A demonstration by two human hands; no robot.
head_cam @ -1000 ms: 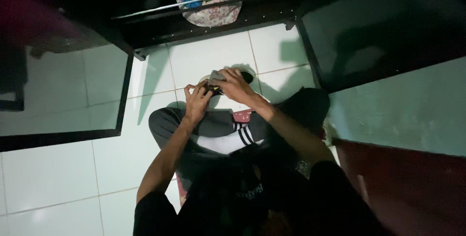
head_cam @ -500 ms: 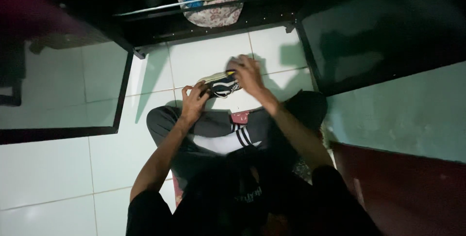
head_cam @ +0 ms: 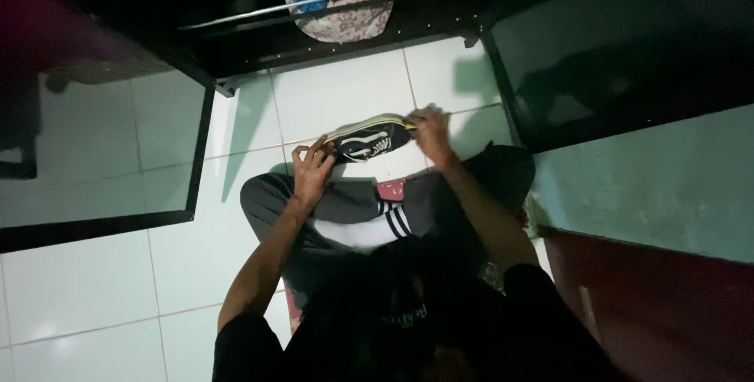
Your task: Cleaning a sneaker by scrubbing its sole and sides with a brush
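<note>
A dark sneaker (head_cam: 367,140) with a pale rubber sole and white markings is held on its side above the white tiled floor (head_cam: 94,272). My left hand (head_cam: 312,166) grips its heel end at the lower left. My right hand (head_cam: 429,129) pinches the toe end at the right, with something small and yellowish at the fingertips. Below the shoe lies my folded leg in grey trousers and a white sock (head_cam: 357,233) with dark stripes.
A dark shoe rack (head_cam: 259,32) with metal rails stands straight ahead, its two glass doors (head_cam: 94,154) swung open left and right. A flowered bag (head_cam: 342,1) with a pale-soled shoe on it sits on the rack. At the right are a greenish wall (head_cam: 652,186) and dark red trim.
The sneaker has been turned onto its side and raised a little. My right hand slid from over the shoe's top to its toe end; my left hand stayed at the heel.
</note>
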